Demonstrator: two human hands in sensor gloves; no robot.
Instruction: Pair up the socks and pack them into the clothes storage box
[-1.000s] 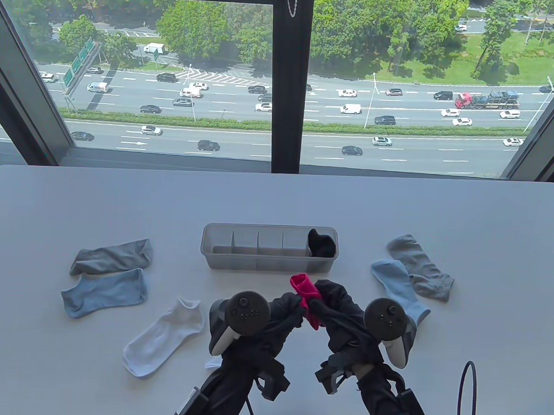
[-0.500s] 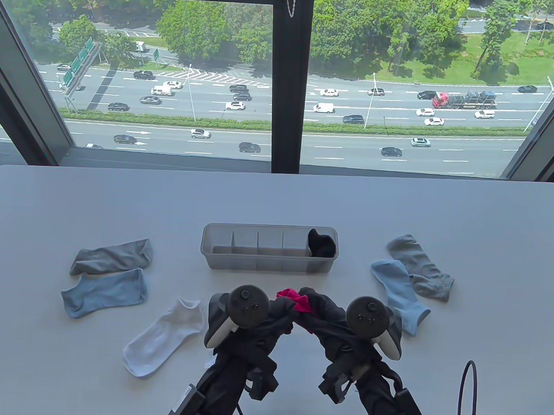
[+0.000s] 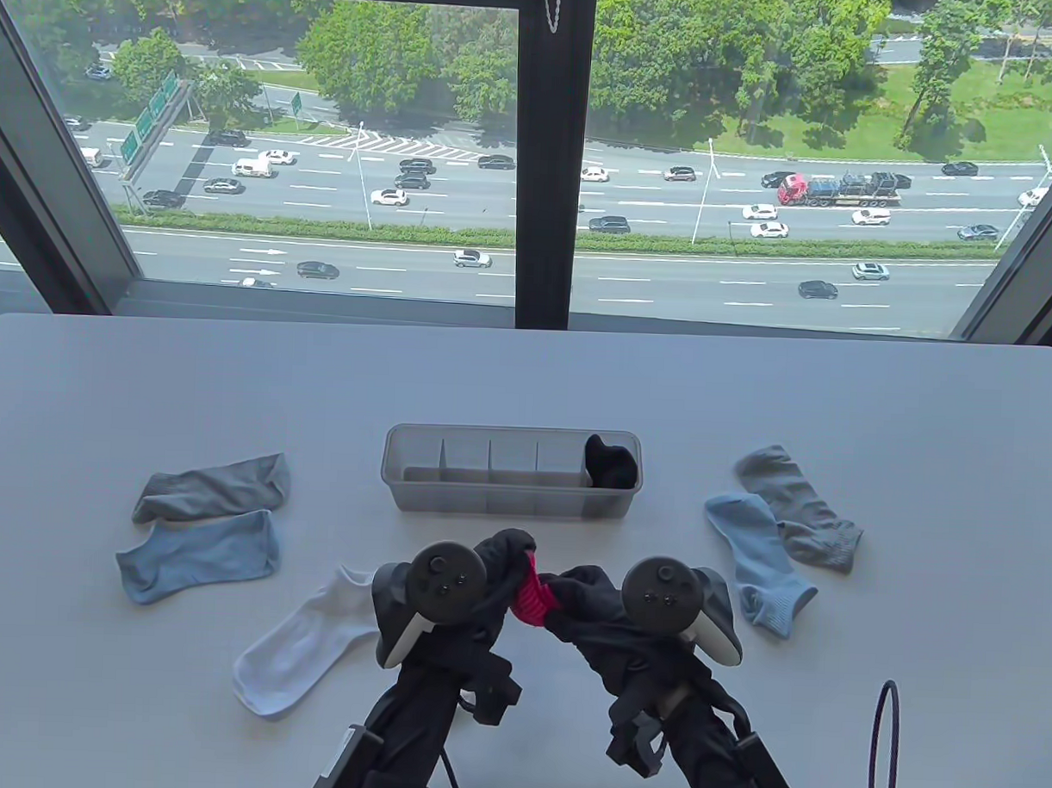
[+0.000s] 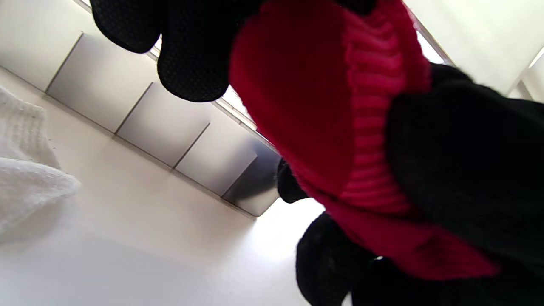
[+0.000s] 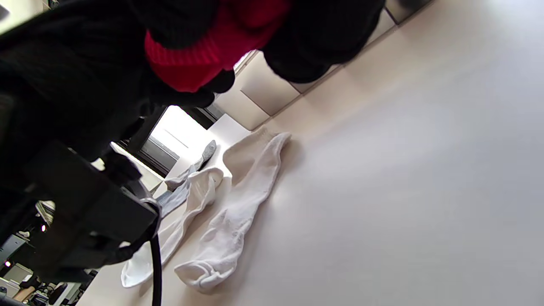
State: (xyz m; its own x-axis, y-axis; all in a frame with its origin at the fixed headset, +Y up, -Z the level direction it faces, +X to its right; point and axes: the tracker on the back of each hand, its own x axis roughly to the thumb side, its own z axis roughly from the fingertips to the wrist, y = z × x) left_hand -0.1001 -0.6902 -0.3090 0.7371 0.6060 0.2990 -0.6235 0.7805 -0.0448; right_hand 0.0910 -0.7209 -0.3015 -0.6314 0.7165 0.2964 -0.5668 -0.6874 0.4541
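Red sock bundle [image 3: 532, 597] is held up off the counter [image 3: 527, 377], just in front of the storage box [image 3: 511, 471], btwn both hands. Left hand [image 3: 498, 574] w/ fingers curled over the bundle's left side & top; right hand [image 3: 583, 598] gripping its right side, fingers wrapped on the ribbed cuff. Left wrist view: red knit fills the frame, black gloved fingers [image 4: 193, 55] above it, the right glove pressed against it.

Box: grey, translucent, split into compartments; black sock pair [image 3: 611, 462] sits in the rightmost one, other compartments w/o socks.

Left of box, on the counter: grey sock [image 3: 212, 486] and, just nearer the person, light blue sock [image 3: 197, 555], edges touching. White sock [image 3: 306, 636] lies front-left of box, partly under the left hand's tracker [image 3: 437, 580]; right wrist view shows a 2nd white sock [image 5: 170, 229] beside it.

Right of box: another grey sock [image 3: 798, 507] and another light blue sock [image 3: 761, 562], overlapping at one edge. Black cable loop [image 3: 884, 751] far front-right of box, near the counter edge.
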